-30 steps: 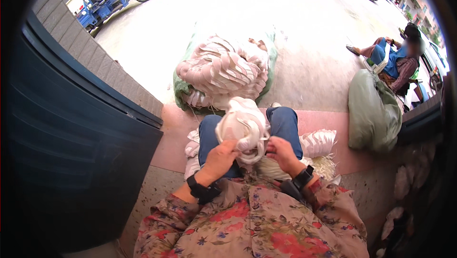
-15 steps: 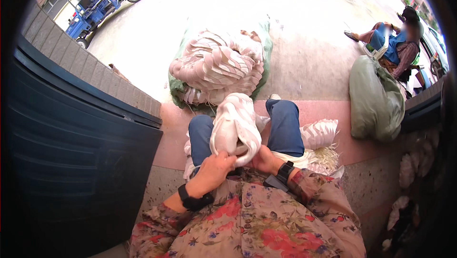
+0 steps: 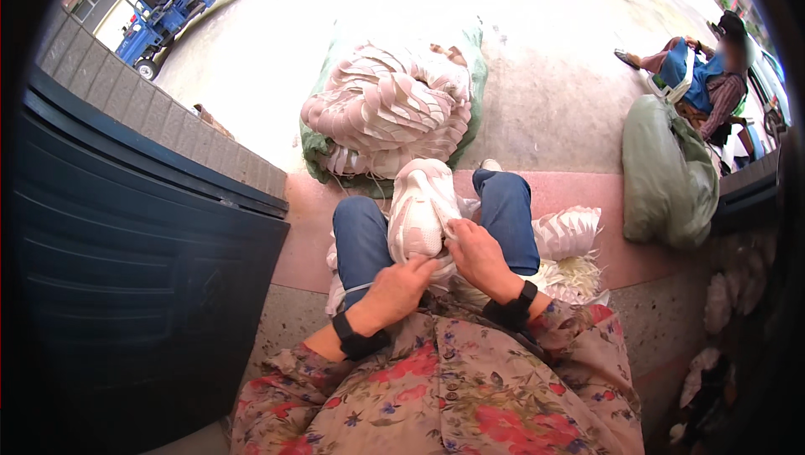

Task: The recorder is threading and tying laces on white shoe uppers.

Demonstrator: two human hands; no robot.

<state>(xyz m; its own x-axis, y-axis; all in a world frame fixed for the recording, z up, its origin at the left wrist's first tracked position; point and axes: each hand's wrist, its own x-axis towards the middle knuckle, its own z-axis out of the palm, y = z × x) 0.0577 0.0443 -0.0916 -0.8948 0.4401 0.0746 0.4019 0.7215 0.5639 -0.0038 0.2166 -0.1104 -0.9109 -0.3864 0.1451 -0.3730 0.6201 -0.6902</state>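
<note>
A pale white-and-pink shoe upper [image 3: 419, 203] sits between my knees, its rounded end pointing away from me. My left hand [image 3: 400, 286] is closed at its near edge, with the fingertips pinching the rim. On the right side of the upper, my right hand [image 3: 480, 255] grips the edge between thumb and fingers. My palms and the underside of the upper are hidden. Beyond it, a large pile of similar pale uppers [image 3: 381, 107] lies overlapped in an open green sack [image 3: 476, 61].
More pale pieces [image 3: 566, 233] and loose strings [image 3: 574, 277] lie beside my right leg. A full green sack [image 3: 662, 174] stands at right, near a seated person [image 3: 713, 78]. To my left is a dark blue metal door [image 3: 126, 287]; a blue three-wheeler [image 3: 172, 10] is parked beyond.
My right hand has come up from the near end to the upper's right side. The upper has turned, so its dark opening no longer shows. My left hand stays at the near edge.
</note>
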